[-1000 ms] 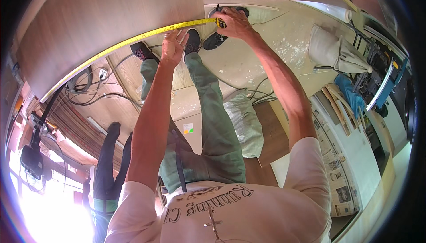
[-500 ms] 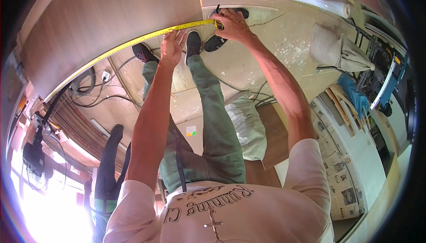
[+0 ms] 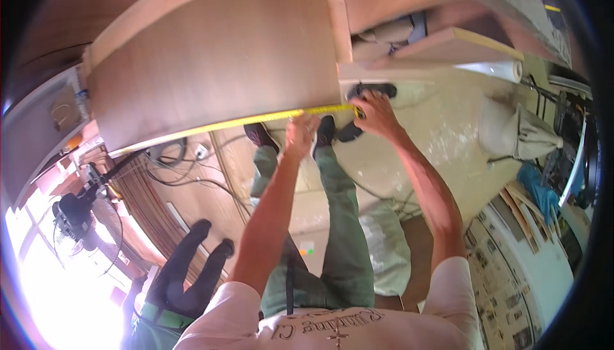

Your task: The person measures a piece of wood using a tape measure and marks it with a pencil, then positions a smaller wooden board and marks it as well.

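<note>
Yellow tape [image 3: 233,123] runs leftward from the right hand [image 3: 376,115], past the left hand [image 3: 300,134], along the near edge of a brown panel [image 3: 217,56]. Its far end is well left of the left hand, by the panel's left corner. The right hand is clamped on the case [image 3: 359,113], fingers wrapped round it, just off the panel's right corner. The left hand is raised to the tape, fingertips at its near edge; blur hides whether they pinch it or only touch. The panel spreads beyond the left hand. One dark shoe [image 3: 325,131] shows between the hands, and a black shoe [image 3: 375,88] sits just beyond the right hand. Left of the left hand, cables [image 3: 171,153] loop on the floor beside a white socket [image 3: 201,152]; farther left and nearer the body stands a fan [image 3: 96,228], near another person's dark-clad legs [image 3: 192,273]. Nearer than the right hand lies a pale sack [image 3: 387,241]; well to its right is a beige bag [image 3: 515,126].
</note>
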Action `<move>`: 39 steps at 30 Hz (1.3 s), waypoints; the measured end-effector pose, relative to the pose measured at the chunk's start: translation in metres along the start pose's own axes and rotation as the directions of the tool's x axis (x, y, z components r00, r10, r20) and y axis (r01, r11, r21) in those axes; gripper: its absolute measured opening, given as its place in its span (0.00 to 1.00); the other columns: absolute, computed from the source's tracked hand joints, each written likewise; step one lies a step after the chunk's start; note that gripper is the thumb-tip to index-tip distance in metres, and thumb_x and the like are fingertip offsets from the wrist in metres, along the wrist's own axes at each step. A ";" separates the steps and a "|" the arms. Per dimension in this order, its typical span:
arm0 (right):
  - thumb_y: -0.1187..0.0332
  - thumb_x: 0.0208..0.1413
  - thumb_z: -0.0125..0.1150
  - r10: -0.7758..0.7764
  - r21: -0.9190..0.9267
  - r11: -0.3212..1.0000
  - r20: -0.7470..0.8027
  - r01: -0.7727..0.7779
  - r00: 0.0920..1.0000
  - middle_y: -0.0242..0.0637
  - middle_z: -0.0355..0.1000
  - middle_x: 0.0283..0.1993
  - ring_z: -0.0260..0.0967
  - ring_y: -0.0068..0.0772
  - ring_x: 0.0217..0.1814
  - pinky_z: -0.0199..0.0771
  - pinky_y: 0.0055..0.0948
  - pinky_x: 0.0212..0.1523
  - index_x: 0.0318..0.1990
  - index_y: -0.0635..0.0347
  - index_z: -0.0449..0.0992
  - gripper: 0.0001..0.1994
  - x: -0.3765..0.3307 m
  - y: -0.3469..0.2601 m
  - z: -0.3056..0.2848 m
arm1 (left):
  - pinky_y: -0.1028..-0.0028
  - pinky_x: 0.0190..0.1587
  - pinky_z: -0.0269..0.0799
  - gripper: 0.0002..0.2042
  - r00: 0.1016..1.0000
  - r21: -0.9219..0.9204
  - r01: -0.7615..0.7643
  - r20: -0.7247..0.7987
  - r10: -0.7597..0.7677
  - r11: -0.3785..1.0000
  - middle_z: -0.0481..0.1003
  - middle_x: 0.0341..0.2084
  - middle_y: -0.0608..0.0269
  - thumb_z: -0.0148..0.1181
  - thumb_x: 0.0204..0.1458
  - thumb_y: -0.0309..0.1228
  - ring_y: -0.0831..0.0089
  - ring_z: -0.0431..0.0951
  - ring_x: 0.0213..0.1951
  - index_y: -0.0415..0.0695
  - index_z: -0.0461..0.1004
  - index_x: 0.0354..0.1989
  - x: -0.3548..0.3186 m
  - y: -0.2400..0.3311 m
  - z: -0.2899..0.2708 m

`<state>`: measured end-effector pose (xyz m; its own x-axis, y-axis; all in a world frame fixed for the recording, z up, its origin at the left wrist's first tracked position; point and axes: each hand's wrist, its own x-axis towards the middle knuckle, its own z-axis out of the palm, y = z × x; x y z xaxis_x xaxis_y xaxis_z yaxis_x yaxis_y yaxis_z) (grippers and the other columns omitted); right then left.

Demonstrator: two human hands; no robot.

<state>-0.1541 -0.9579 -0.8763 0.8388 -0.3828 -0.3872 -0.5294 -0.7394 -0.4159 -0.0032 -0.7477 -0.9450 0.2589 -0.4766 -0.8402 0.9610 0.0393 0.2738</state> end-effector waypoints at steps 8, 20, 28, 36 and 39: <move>0.62 0.37 0.67 -0.058 0.140 0.989 0.076 0.047 0.995 0.39 0.70 0.44 0.67 0.47 0.53 0.67 0.49 0.51 0.46 0.49 0.78 0.22 -0.004 -0.004 -0.024 | 0.51 0.64 0.59 0.23 0.991 0.013 -0.132 0.014 0.132 0.991 0.56 0.68 0.60 0.47 0.65 0.45 0.56 0.62 0.65 0.51 0.57 0.65 -0.058 0.040 -0.055; 0.67 0.38 0.67 -0.172 0.203 0.969 0.156 0.139 0.973 0.42 0.73 0.43 0.71 0.49 0.47 0.71 0.44 0.47 0.45 0.54 0.75 0.21 -0.003 -0.011 -0.039 | 0.63 0.57 0.70 0.19 0.750 0.052 -0.561 -0.390 0.534 0.826 0.74 0.50 0.60 0.47 0.66 0.45 0.66 0.72 0.55 0.47 0.65 0.59 -0.114 0.285 -0.195; 0.69 0.41 0.66 -0.023 0.199 0.980 0.000 0.022 1.000 0.42 0.71 0.40 0.70 0.48 0.44 0.71 0.43 0.46 0.48 0.55 0.75 0.21 -0.045 -0.025 -0.101 | 0.65 0.54 0.72 0.15 0.854 0.346 -0.419 -0.162 0.494 0.839 0.74 0.43 0.66 0.49 0.65 0.43 0.73 0.73 0.47 0.48 0.72 0.52 -0.076 0.349 -0.129; 0.75 0.45 0.64 0.262 0.201 0.948 -0.042 -0.248 0.964 0.46 0.71 0.43 0.70 0.46 0.45 0.71 0.37 0.48 0.54 0.61 0.72 0.24 -0.205 0.013 -0.167 | 0.64 0.54 0.73 0.12 0.910 0.354 -0.390 0.007 0.415 0.850 0.72 0.39 0.68 0.54 0.63 0.40 0.73 0.72 0.43 0.47 0.72 0.48 -0.026 0.438 -0.063; 0.78 0.46 0.61 0.588 0.342 0.722 0.157 -0.602 0.794 0.45 0.68 0.53 0.68 0.41 0.55 0.69 0.37 0.55 0.59 0.62 0.67 0.28 -0.303 0.023 -0.177 | 0.66 0.52 0.72 0.12 0.928 0.380 -0.345 0.000 0.373 0.858 0.72 0.39 0.69 0.57 0.62 0.42 0.74 0.71 0.43 0.49 0.72 0.46 -0.013 0.463 -0.065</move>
<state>-0.3985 -0.9572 -0.6228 0.3347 -0.6512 -0.6811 -0.9304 -0.1137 -0.3485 0.4447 -0.6668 -0.8379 0.5988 -0.4276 -0.6772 0.6981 -0.1359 0.7030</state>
